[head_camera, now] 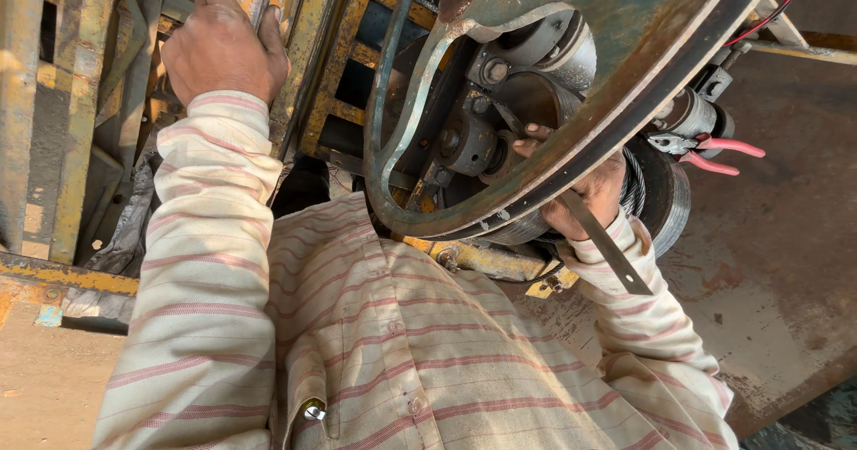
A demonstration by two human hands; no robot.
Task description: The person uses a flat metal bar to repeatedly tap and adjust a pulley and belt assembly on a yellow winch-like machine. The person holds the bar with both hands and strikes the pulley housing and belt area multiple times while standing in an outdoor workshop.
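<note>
Meanwhile right hand (589, 191) grips flat grey wrench (607, 245).

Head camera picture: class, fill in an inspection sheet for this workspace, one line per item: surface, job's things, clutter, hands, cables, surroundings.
Surface: rusty metal plate, stained and worn.
Job's things: flat metal bar in the right hand; big rusted green wheel with a hub assembly behind its opening.
Clutter: red-handled pliers hanging beside the wheel rim.
Hands: left hand grips the yellow metal frame overhead; right hand reaches behind the wheel, fingers closed on the bar.
Cables: red wire along the wheel's edge; coiled steel wire on a drum.
Surroundings: sandy ground at lower left.
</note>
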